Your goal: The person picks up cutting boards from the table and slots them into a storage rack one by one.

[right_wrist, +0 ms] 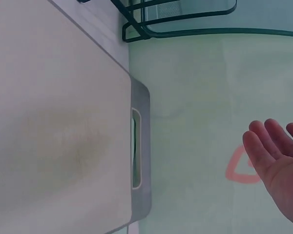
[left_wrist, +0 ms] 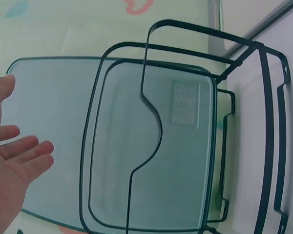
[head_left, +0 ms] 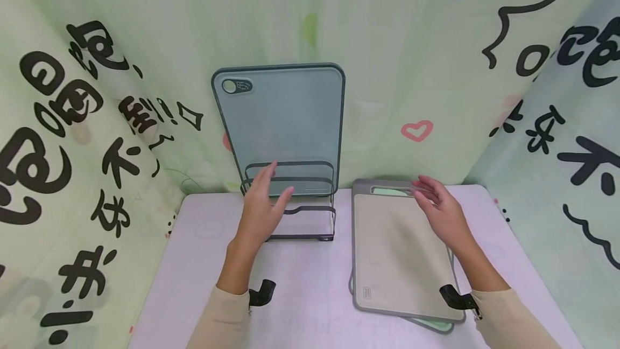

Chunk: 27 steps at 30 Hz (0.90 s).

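Observation:
A blue-grey cutting board (head_left: 286, 123) with a dark rim and a small hole at its top left stands upright in a black wire rack (head_left: 300, 237). My left hand (head_left: 259, 208) is in front of the rack, fingers extended and holding nothing; the left wrist view shows the rack's hoops (left_wrist: 267, 122) to the right of it. To the right, a beige cutting board (head_left: 382, 252) with a grey edge and handle slot lies flat. My right hand (head_left: 442, 213) hovers by its upper right corner, empty, with fingers loosely bent. Beneath it a green board (head_left: 438, 326) pokes out at the bottom.
The white table (head_left: 208, 263) reaches back to a pale green printed curtain (head_left: 387, 42), which also hangs along both sides. Dark camera mounts (head_left: 262, 293) sit at both wrists.

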Available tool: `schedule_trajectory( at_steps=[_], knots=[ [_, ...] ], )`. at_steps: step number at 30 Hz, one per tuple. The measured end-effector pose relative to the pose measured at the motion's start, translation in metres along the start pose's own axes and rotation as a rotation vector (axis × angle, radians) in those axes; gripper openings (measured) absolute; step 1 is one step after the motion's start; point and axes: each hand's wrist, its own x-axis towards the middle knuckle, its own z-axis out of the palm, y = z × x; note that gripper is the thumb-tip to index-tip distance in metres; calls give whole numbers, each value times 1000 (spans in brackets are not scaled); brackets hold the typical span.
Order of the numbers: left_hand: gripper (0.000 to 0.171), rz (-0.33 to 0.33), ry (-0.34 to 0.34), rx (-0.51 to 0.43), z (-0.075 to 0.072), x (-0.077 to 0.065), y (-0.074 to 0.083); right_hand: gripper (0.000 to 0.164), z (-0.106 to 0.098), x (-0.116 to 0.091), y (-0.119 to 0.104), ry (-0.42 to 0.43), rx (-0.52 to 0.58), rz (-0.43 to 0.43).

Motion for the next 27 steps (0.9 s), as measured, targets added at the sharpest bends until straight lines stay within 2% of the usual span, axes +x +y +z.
schedule_trajectory(
  at_steps=[6, 20, 27],
  knots=[
    [65, 57, -5, 6, 16, -7, 8, 51, -6, -10, 15, 18, -39, 29],
    [65, 74, -151, -30, 54, -22, 30, 53, -17, -34, 53, 22, -140, 114],
    [67, 87, -243, -21, 75, -30, 39, 54, -25, -38, 70, 9, -218, 160]
  ],
)
